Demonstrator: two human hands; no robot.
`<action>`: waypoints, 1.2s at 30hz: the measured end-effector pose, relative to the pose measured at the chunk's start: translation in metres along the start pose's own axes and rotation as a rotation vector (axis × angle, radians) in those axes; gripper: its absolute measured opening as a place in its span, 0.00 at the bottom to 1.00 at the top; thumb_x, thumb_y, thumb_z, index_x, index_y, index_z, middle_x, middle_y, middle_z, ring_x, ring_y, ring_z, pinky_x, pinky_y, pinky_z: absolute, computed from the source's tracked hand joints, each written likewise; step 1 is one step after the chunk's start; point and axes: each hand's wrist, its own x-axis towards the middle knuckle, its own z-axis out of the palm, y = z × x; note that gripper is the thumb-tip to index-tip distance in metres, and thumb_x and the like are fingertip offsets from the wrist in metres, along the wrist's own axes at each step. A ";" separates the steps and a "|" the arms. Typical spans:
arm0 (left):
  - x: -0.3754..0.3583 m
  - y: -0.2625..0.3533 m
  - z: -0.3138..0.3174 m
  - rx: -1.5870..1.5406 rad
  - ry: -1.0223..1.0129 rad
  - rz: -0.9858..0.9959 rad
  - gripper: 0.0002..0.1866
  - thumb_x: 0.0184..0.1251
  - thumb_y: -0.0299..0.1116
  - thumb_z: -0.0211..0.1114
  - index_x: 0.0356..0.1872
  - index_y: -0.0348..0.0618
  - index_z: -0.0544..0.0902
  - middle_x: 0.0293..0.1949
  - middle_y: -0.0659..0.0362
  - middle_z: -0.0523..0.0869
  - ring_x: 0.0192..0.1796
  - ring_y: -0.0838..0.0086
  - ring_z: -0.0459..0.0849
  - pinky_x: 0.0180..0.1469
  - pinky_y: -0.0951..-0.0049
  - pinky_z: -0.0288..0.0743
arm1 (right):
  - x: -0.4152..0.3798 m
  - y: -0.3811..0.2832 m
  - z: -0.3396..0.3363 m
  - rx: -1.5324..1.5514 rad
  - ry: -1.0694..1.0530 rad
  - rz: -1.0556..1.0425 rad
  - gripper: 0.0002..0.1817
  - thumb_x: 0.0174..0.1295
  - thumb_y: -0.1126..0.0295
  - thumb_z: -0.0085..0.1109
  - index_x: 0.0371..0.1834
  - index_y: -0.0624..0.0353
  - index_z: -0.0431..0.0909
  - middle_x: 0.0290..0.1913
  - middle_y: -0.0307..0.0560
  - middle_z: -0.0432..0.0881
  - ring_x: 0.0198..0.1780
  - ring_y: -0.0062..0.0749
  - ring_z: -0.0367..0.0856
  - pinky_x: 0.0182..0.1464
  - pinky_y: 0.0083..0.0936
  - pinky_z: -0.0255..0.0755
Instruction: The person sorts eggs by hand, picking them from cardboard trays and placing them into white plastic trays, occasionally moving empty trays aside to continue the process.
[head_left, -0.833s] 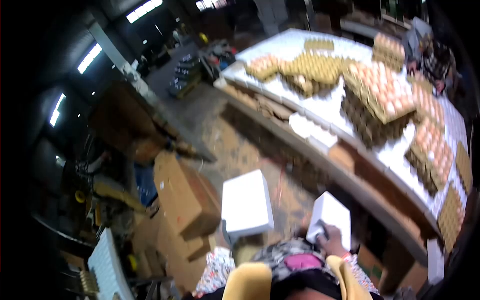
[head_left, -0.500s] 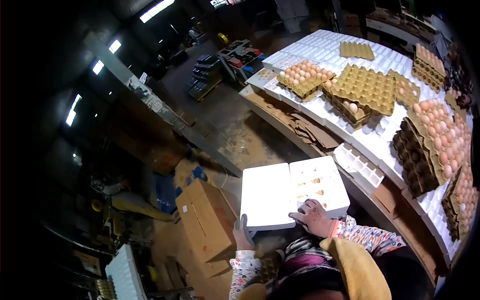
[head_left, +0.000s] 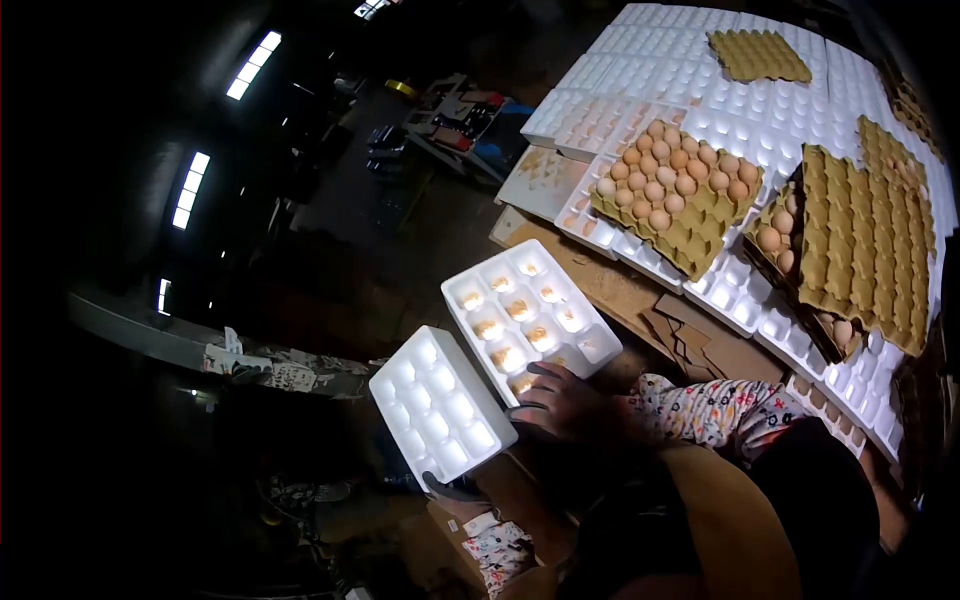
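Note:
My left hand (head_left: 455, 497) grips the lower corner of a white foam egg tray (head_left: 425, 385) whose cells look bare and bright. The fingers curl over its edge. My right hand (head_left: 560, 402) clasps the near edge of a second white foam egg tray (head_left: 556, 268). Brownish bits or stains, too blurred to identify, show in its cells. Both trays are up in front of me, tilted, close side by side with a thin dark gap between them.
Right of me, a long table carries many white foam trays (head_left: 640, 75). On them lie a pulp tray of brown eggs (head_left: 664, 175), stacked pulp trays (head_left: 850, 240) and a pulp tray (head_left: 760, 55). Cardboard sheets (head_left: 705, 340) sit below; a post (head_left: 290, 368) stands left.
My view has turned and tilted, bringing the table nearer. The two foam trays have moved apart and tilted, so their cells now show clearly. Both hands keep hold of them.

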 end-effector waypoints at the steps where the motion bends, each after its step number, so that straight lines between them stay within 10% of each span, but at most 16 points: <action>1: 0.032 -0.009 0.003 0.051 -0.061 0.096 0.32 0.77 0.52 0.42 0.69 0.35 0.62 0.65 0.48 0.71 0.61 0.58 0.75 0.63 0.61 0.71 | 0.027 0.025 0.009 -0.025 -0.007 -0.033 0.13 0.59 0.64 0.56 0.46 0.47 0.83 0.45 0.43 0.81 0.53 0.43 0.78 0.67 0.50 0.62; 9: 0.393 -0.166 0.002 0.579 -0.197 0.265 0.29 0.74 0.43 0.53 0.69 0.37 0.62 0.65 0.47 0.71 0.61 0.56 0.75 0.58 0.55 0.76 | 0.168 0.276 0.189 -0.277 0.041 0.080 0.18 0.57 0.69 0.55 0.52 0.46 0.81 0.41 0.41 0.80 0.45 0.37 0.78 0.54 0.36 0.70; 12: 0.523 -0.199 0.117 -0.385 -0.414 -0.509 0.34 0.70 0.52 0.55 0.72 0.44 0.62 0.68 0.49 0.67 0.67 0.50 0.68 0.65 0.49 0.68 | 0.190 0.386 0.254 -0.579 -0.148 0.244 0.17 0.57 0.68 0.54 0.51 0.48 0.79 0.43 0.39 0.79 0.51 0.35 0.76 0.56 0.35 0.66; 13: 0.534 -0.194 0.180 -0.022 -0.166 -0.279 0.34 0.71 0.51 0.56 0.71 0.44 0.63 0.67 0.50 0.68 0.68 0.51 0.66 0.66 0.49 0.68 | 0.197 0.411 0.266 -0.574 -0.310 0.451 0.18 0.59 0.68 0.51 0.53 0.49 0.78 0.44 0.41 0.79 0.53 0.36 0.75 0.57 0.37 0.64; 17: 0.672 -0.266 0.311 0.373 -0.669 -0.037 0.27 0.75 0.47 0.53 0.67 0.42 0.67 0.64 0.50 0.71 0.62 0.55 0.73 0.63 0.52 0.71 | 0.191 0.507 0.270 -0.701 -0.590 1.025 0.17 0.62 0.66 0.48 0.53 0.50 0.77 0.47 0.44 0.80 0.55 0.39 0.75 0.57 0.39 0.61; 19: 0.673 -0.302 0.402 -0.013 -0.705 -0.295 0.27 0.73 0.44 0.57 0.66 0.41 0.68 0.62 0.48 0.73 0.59 0.54 0.76 0.58 0.53 0.74 | 0.165 0.521 0.270 -0.640 -0.467 1.056 0.18 0.63 0.62 0.52 0.56 0.50 0.76 0.50 0.48 0.79 0.56 0.43 0.73 0.62 0.44 0.60; 22: 0.678 -0.360 0.473 0.227 -0.760 -0.278 0.30 0.71 0.46 0.61 0.66 0.35 0.67 0.56 0.48 0.78 0.57 0.58 0.77 0.56 0.60 0.73 | 0.211 0.471 0.226 -0.729 -0.282 0.880 0.25 0.59 0.58 0.58 0.60 0.52 0.74 0.53 0.51 0.77 0.59 0.46 0.72 0.67 0.48 0.56; 28: 0.638 -0.407 0.496 0.501 -0.920 -0.354 0.27 0.72 0.43 0.61 0.63 0.34 0.70 0.51 0.49 0.81 0.48 0.64 0.80 0.51 0.68 0.75 | 0.163 0.326 0.164 -0.646 -0.160 1.476 0.31 0.56 0.60 0.65 0.63 0.57 0.71 0.56 0.54 0.75 0.60 0.50 0.71 0.65 0.42 0.62; 33: 0.648 -0.360 0.502 1.490 -0.998 0.410 0.40 0.71 0.55 0.56 0.72 0.34 0.57 0.64 0.34 0.70 0.58 0.48 0.78 0.61 0.57 0.72 | 0.139 0.201 0.135 -0.679 0.322 1.896 0.33 0.52 0.62 0.66 0.62 0.60 0.71 0.57 0.61 0.75 0.58 0.58 0.73 0.62 0.43 0.67; 36: 0.560 -0.297 0.524 0.567 -1.106 0.097 0.40 0.67 0.41 0.66 0.70 0.29 0.55 0.62 0.37 0.69 0.60 0.51 0.74 0.65 0.52 0.69 | 0.106 0.145 0.105 -0.874 0.504 1.835 0.33 0.55 0.63 0.66 0.64 0.63 0.68 0.58 0.58 0.75 0.60 0.51 0.75 0.62 0.39 0.68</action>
